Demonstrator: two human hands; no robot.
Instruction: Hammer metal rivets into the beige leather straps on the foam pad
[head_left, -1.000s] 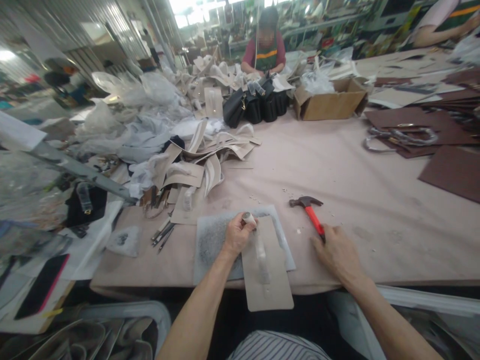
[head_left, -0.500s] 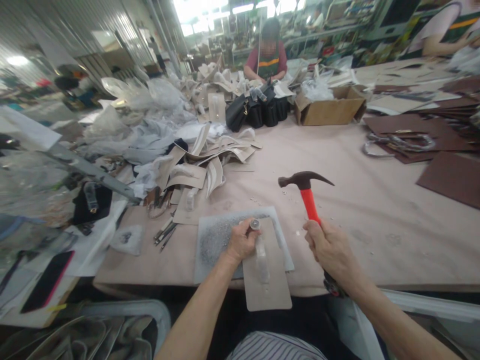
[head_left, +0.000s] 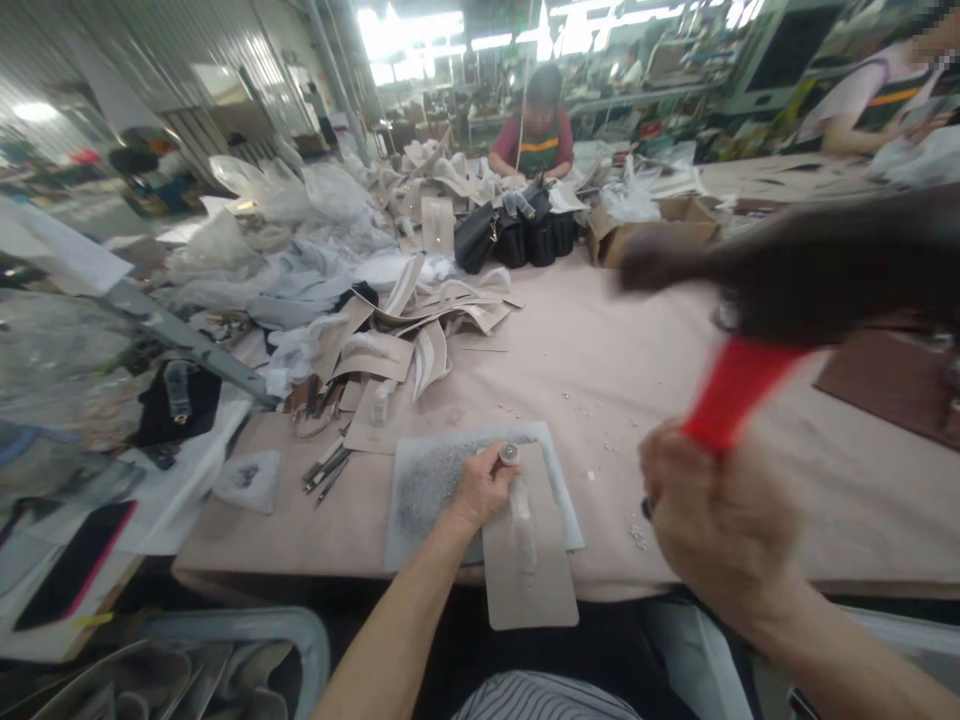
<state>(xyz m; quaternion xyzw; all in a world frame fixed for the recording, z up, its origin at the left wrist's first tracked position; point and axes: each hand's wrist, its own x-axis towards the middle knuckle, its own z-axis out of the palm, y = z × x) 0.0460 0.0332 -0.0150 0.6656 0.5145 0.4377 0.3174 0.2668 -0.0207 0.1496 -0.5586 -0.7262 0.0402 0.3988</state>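
Note:
My left hand (head_left: 480, 488) is closed around a short metal punch (head_left: 510, 455), seen nearly end-on and held upright over the top of a beige leather panel (head_left: 531, 590). A plastic-wrapped handle (head_left: 523, 530) is fixed along the panel. Beneath lies a worn grey board (head_left: 427, 490), and the panel's lower end overhangs the table edge. My right hand (head_left: 720, 510) grips a claw hammer (head_left: 739, 395) by its red handle. Its dark head is raised close to the camera and blurred by motion.
Beige leather pieces (head_left: 420, 350) and slim tools (head_left: 326, 470) lie left of the board, near a small plastic bag (head_left: 247, 480). Tiny metal bits (head_left: 637, 538) are scattered to the right. Black bags (head_left: 517, 235) and a cardboard box (head_left: 652, 225) stand farther back, before a co-worker (head_left: 536, 130).
My right hand has lifted the hammer up and to the right, much closer to the camera. My left hand, the punch and the panel have stayed nearly in place.

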